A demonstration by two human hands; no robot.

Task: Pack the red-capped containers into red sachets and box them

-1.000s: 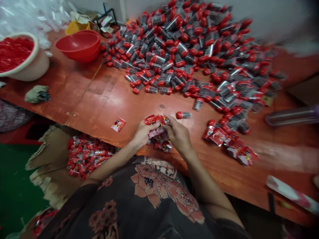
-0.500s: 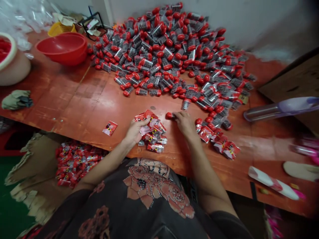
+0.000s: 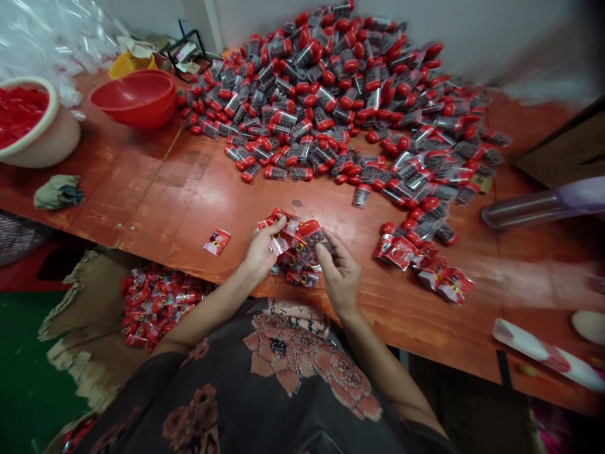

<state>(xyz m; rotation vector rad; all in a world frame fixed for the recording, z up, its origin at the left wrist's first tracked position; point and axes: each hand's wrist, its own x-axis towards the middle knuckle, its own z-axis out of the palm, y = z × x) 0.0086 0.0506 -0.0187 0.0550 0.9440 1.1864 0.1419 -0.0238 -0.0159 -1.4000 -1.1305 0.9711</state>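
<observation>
My left hand (image 3: 261, 253) is closed on a red printed packet (image 3: 278, 239), at the edge of a small heap of such packets. In my right hand (image 3: 341, 271) is a clear tube with a red cap (image 3: 310, 228) and dark contents, held with the cap toward my left hand. The tube overlaps the packets, so I cannot tell whether it touches them. One loose packet (image 3: 217, 241) lies flat to the left. On the right, several filled packets (image 3: 432, 271) lie in a row.
A big pile of red-capped tubes (image 3: 326, 101) covers the back of the table (image 3: 155, 202). Further left stand a red bowl (image 3: 137, 101), a white bucket (image 3: 51, 135) and a crumpled cloth (image 3: 59, 192). Below the front edge, a cardboard box (image 3: 85, 302) holds red packets. A purple-ended tube (image 3: 529, 208) lies right.
My right hand has lifted the tube from the table and brought it left to the packets at my left hand. The view has shifted slightly, moving the scene rightward.
</observation>
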